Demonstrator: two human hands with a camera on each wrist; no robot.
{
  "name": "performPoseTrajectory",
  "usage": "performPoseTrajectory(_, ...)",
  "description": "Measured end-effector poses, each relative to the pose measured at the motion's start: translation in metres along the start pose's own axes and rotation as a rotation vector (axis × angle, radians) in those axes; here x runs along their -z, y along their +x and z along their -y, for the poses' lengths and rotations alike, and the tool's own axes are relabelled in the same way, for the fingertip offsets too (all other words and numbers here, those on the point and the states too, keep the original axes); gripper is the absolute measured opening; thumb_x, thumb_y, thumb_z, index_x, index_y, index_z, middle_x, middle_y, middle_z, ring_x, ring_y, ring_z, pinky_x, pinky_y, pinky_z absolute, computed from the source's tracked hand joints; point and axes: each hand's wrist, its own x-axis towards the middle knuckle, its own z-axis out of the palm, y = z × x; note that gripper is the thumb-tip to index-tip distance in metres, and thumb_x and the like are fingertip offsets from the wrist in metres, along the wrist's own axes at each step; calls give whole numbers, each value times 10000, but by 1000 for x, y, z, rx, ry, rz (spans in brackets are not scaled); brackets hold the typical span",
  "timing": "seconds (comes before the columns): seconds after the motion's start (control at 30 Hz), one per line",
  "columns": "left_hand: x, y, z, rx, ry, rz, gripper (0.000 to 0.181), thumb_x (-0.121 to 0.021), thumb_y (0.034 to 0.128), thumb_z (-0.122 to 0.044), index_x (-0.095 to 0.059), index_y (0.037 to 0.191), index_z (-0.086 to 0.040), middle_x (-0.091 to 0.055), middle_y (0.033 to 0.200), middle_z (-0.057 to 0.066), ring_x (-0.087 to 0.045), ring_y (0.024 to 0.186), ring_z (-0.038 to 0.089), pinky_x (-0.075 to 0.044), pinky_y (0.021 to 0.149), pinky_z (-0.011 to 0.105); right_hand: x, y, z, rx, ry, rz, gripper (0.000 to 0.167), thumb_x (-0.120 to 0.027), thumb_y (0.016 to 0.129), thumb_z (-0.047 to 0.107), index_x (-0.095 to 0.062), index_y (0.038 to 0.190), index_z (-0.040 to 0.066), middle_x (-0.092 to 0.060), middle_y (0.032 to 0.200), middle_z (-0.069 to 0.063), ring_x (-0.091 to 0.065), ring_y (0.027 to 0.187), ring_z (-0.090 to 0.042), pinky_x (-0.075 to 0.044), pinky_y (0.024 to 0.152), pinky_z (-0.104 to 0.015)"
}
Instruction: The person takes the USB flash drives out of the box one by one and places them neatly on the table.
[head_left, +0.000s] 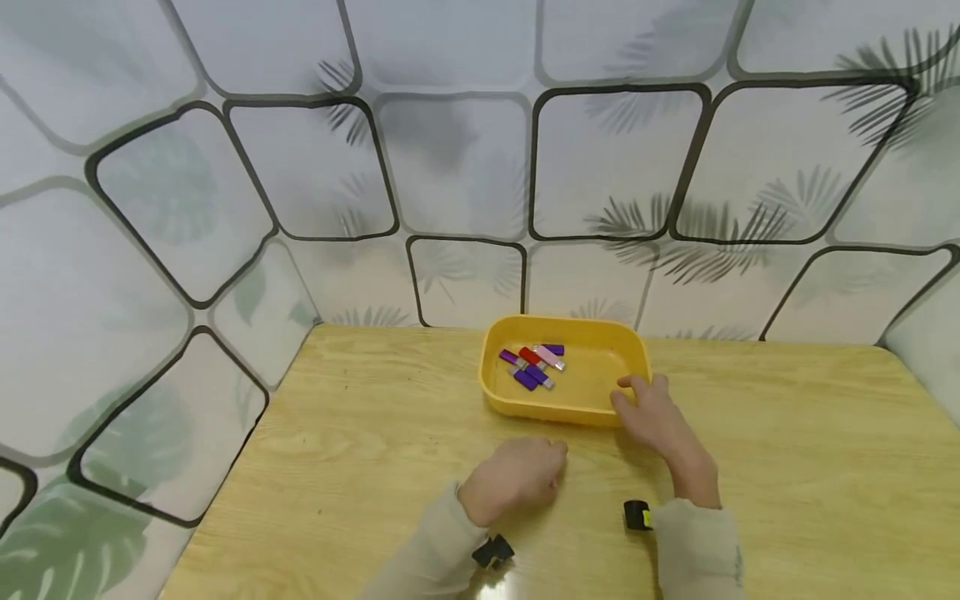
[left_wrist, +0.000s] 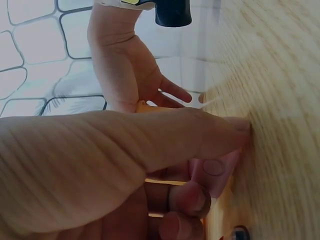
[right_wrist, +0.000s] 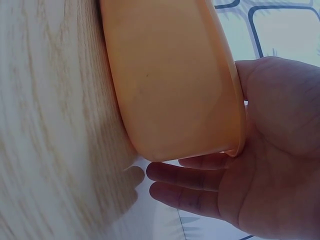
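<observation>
a pale yellow wood-grain table [head_left: 352,467] fills the lower part of the head view, its surface finely streaked, with a few small dark specks. along its far edge stands a whitish-grey back wall [head_left: 457,167], patterned with rounded cells outlined in black and grey, and overlaid with dark and faint feathery fronds [head_left: 716,242]. the same pattern covers the left side wall [head_left: 97,275], where a broad green leaf [head_left: 82,542] shows low down. a bright glare [head_left: 495,590] sits on the table near the bottom edge.
</observation>
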Motion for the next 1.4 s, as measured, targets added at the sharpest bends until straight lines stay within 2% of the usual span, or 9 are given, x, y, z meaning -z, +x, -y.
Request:
performPoseTrajectory(0.2,3,-2,3,48,-8,38,131,-674,877,-153,-577,958,-116,-605,796,5,-568,681,134,-486,602,282,2,2,1,1,14,19,512,-404,1032,284,-424,1381,-91,-232,1334,-371,-482,1073,-471,-401,948,-598)
performPoseTrajectory(0.47,2,-7,1,80,-22,66,167,-643,910,-170,-590,1052,-100,-621,830,14,-600,728,140,-515,654,286,1,0,-2,-1,10,28,515,-402,1036,286,-425,1383,-94,-236,1347,-389,-476,1106,-476,-392,960,-608)
performPoseTrajectory(0.83,5,-10,5,99,-23,57,129,-669,886,-159,-580,978,-145,-605,790,-3,-583,691,129,-489,596,283,1,1,-1,-23,16,41,515,-415,1034,292,-429,1384,-85,-261,1315,-348,-475,1081,-443,-402,949,-593)
performPoseTrajectory(1.07,10,-6,5,107,-13,64,109,-675,890,-148,-604,972,-157,-614,808,7,-598,726,150,-501,609,308,6,3,1,8,-8,10,516,-407,1037,293,-438,1379,-92,-275,1300,-354,-485,1053,-439,-406,942,-590)
performPoseTrajectory(1.27,8,-6,1,155,-5,46,253,-708,863,-172,-589,1084,-145,-652,909,46,-635,823,190,-530,674,334,6,2,-1,-6,5,28,517,-409,1039,299,-427,1386,-83,-246,1328,-366,-468,1095,-459,-397,954,-604)
performPoseTrajectory(1.4,6,-7,1,186,31,48,366,-746,826,-183,-552,1133,-137,-648,907,50,-631,818,187,-529,679,319,3,2,-1,-14,7,38,524,-409,1043,309,-420,1388,-84,-256,1307,-355,-470,1078,-452,-399,946,-602)
